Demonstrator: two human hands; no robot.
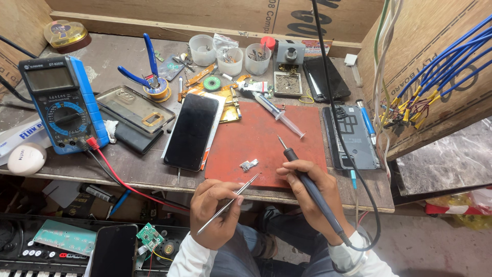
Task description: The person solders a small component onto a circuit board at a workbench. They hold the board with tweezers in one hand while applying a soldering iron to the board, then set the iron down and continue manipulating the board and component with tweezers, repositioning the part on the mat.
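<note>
Fingers, left: the fingers of the left hand are closed around a pair of metal tweezers, held like a pen, tips aimed up and right toward the mat.
Fingers, right: the fingers of the right hand are closed around a soldering iron, its dark handle running back across the palm to the wrist, its thin tip pointing up and left over the mat.
Small part: a tiny silver metal piece lies on the red mat, near its front edge, just beyond the tweezer tips and left of the iron's tip; neither tool touches it.
Mat: it lies flat on the wooden bench, in front of the person.
Syringe: a clear syringe rests slantwise on the mat's far part.
Phone: a black phone lies screen up just left of the mat.
Opened phone: a phone body with its back off lies right of the mat, a blue pen-like tool beside it.
Meter: a blue multimeter stands at the bench's left, with a red lead trailing off the front edge.
Pliers: blue-handled pliers rest behind the phone.
Cups: three small clear cups stand in a row at the back.
</note>
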